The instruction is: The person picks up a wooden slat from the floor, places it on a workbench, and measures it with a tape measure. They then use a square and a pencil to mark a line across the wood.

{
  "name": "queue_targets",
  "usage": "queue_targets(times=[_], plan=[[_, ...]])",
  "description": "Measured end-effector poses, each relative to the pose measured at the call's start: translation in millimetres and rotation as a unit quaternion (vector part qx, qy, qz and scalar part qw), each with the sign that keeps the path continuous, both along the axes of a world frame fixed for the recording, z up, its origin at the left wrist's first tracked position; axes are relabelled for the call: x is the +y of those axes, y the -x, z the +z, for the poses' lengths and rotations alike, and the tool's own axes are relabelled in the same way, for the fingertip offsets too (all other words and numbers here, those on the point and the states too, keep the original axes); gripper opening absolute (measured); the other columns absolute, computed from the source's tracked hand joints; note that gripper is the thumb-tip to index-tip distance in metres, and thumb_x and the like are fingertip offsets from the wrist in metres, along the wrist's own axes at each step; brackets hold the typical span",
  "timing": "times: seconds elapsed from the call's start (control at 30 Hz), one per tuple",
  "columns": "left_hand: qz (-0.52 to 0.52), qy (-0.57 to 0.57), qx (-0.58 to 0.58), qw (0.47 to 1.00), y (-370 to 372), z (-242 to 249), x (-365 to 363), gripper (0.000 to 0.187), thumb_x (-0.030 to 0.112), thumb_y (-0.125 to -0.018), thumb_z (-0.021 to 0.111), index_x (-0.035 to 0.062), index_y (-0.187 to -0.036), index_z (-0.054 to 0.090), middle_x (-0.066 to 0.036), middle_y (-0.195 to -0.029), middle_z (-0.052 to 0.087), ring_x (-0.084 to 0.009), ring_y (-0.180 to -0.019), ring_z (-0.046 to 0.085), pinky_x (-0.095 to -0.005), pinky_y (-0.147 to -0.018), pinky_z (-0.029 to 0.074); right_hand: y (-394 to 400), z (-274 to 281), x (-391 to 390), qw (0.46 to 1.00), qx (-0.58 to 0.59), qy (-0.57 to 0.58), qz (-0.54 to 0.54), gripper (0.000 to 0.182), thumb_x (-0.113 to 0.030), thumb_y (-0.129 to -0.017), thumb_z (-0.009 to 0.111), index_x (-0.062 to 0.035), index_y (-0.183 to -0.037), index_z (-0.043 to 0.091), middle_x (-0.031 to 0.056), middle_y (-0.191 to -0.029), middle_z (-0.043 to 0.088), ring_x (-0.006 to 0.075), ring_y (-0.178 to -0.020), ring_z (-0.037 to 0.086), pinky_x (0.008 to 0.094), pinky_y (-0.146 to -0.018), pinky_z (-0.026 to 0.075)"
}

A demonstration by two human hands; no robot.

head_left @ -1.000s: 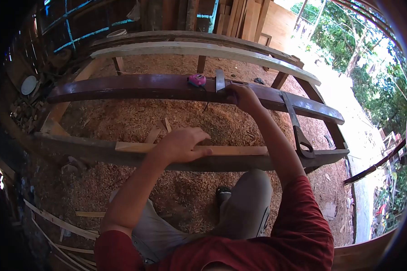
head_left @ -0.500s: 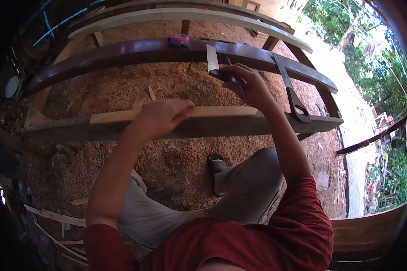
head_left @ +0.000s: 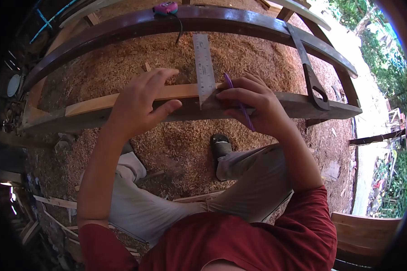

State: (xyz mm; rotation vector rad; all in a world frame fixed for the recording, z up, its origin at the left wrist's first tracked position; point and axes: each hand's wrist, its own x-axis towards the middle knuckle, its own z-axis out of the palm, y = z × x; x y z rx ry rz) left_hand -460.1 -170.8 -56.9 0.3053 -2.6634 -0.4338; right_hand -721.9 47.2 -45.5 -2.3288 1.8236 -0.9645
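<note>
A metal try square (head_left: 205, 67) lies across a light wooden strip (head_left: 97, 104) on the near grey beam (head_left: 49, 121). My right hand (head_left: 253, 101) is closed round the square's dark handle, with a purple pen (head_left: 241, 105) also between its fingers. The ruled blade points away from me, past the strip's far edge. My left hand (head_left: 142, 99) is over the strip, left of the square, with thumb and fingers apart and nothing between them.
A handsaw (head_left: 314, 83) rests across the near beam and the dark far beam (head_left: 239, 19). On the far beam sits a pink tape measure (head_left: 166, 8). Wood shavings (head_left: 176, 153) cover the ground, where my foot (head_left: 220, 147) stands.
My right hand has brought the square down from near the far beam onto the strip. My left hand has moved left and spread its fingers. The view has shifted.
</note>
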Motion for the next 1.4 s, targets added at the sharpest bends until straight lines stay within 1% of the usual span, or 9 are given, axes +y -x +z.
queue_targets(times=[0.13, 0.2, 0.3, 0.4, 0.6, 0.83, 1.1, 1.17, 1.4], plan=[[-0.02, 0.026, 0.059, 0.998, 21.0, -10.5, 5.9, 0.091, 0.081, -0.097, 0.063, 0.0206, -0.164, 0.052, -0.018, -0.144, 0.069, -0.0458, -0.133, 0.067, -0.0571, -0.109, 0.054, -6.6, -10.1, -4.6, 0.999, -0.019, 0.032, 0.009, 0.04, -0.021, -0.087, 0.089, -0.0153, -0.125, 0.079, 0.0085, -0.122, 0.074, 0.0336, -0.111, 0.07, 0.0486, -0.1, 0.053], [-0.015, 0.018, 0.011, 1.0, 26.3, -5.2, 10.6, 0.112, 0.091, -0.083, 0.07, 0.0227, -0.168, 0.047, -0.019, -0.145, 0.069, -0.0453, -0.128, 0.07, -0.0576, -0.103, 0.056, -7.5, -15.3, -6.2, 0.999, -0.011, 0.037, 0.007, 0.04, -0.021, -0.087, 0.089, -0.0154, -0.125, 0.079, 0.0081, -0.123, 0.074, 0.0332, -0.111, 0.07, 0.0484, -0.1, 0.052], [-0.014, 0.012, -0.015, 1.0, 34.8, -3.3, 13.7, 0.124, 0.095, -0.072, 0.075, 0.0238, -0.169, 0.047, -0.019, -0.143, 0.07, -0.0448, -0.125, 0.071, -0.0567, -0.098, 0.058, -9.7, -22.0, -8.8, 0.998, -0.035, 0.047, 0.001, 0.039, -0.02, -0.087, 0.088, -0.0159, -0.125, 0.08, 0.0073, -0.125, 0.074, 0.033, -0.113, 0.068, 0.0484, -0.101, 0.051], [-0.012, 0.03, -0.018, 0.999, 41.7, -9.1, 15.4, 0.126, 0.095, -0.069, 0.076, 0.0237, -0.169, 0.049, -0.017, -0.133, 0.075, -0.0437, -0.115, 0.074, -0.0549, -0.095, 0.059, -11.1, -21.6, -9.2, 0.999, -0.013, 0.046, -0.014, 0.041, -0.021, -0.085, 0.088, -0.0167, -0.124, 0.081, 0.0065, -0.126, 0.074, 0.0327, -0.116, 0.066, 0.0477, -0.102, 0.05], [-0.015, 0.06, -0.01, 0.998, 41.7, -21.6, 12.3, 0.122, 0.095, -0.07, 0.076, 0.0224, -0.166, 0.055, -0.013, -0.113, 0.079, -0.0377, -0.096, 0.077, -0.0491, -0.086, 0.058, -8.9, -18.7, -8.8, 1.0, -0.02, 0.02, -0.002, 0.043, -0.021, -0.082, 0.086, -0.0159, -0.124, 0.081, 0.0054, -0.128, 0.074, 0.0311, -0.114, 0.064, 0.0465, -0.1, 0.049], [-0.022, 0.055, -0.013, 0.998, 43.4, -19.4, 11.6, 0.118, 0.093, -0.071, 0.076, 0.0184, -0.16, 0.061, -0.012, -0.107, 0.078, -0.0349, -0.096, 0.077, -0.0488, -0.082, 0.056, -7.4, -20.9, -8.0, 1.0, -0.029, -0.007, 0.011, 0.037, -0.021, -0.084, 0.081, -0.0175, -0.12, 0.082, 0.0036, -0.129, 0.073, 0.0278, -0.113, 0.064, 0.0449, -0.097, 0.049], [-0.038, 0.054, -0.011, 0.998, 43.0, -19.3, 8.9, 0.117, 0.09, -0.072, 0.079, 0.009, -0.154, 0.065, -0.011, -0.114, 0.079, -0.0339, -0.104, 0.078, -0.0463, -0.088, 0.056, 5.3, -23.7, -13.3, 0.999, 0.011, 0.016, 0.026, 0.033, -0.026, -0.082, 0.083, -0.0187, -0.114, 0.084, 0.0027, -0.128, 0.077, 0.0254, -0.113, 0.068, 0.0468, -0.1, 0.05], [-0.033, 0.049, -0.018, 0.998, 42.6, -18.5, 9.9, 0.116, 0.09, -0.072, 0.079, 0.0093, -0.154, 0.066, -0.011, -0.114, 0.079, -0.0337, -0.104, 0.077, -0.0466, -0.089, 0.056, 7.5, -24.7, -13.7, 0.999, 0.037, 0.022, 0.029, 0.037, -0.037, -0.08, 0.09, -0.0199, -0.113, 0.086, 0.0034, -0.13, 0.08, 0.0279, -0.114, 0.072, 0.0479, -0.101, 0.054], [-0.023, 0.034, -0.031, 0.999, 44.3, -17.3, 11.0, 0.114, 0.088, -0.072, 0.08, 0.0099, -0.153, 0.066, -0.01, -0.11, 0.079, -0.0337, -0.102, 0.077, -0.0467, -0.089, 0.056, 10.4, -22.0, -15.5, 1.0, -0.012, -0.002, 0.005, 0.039, -0.038, -0.078, 0.094, -0.0197, -0.112, 0.085, 0.0048, -0.132, 0.08, 0.0343, -0.124, 0.073, 0.054, -0.106, 0.058]])
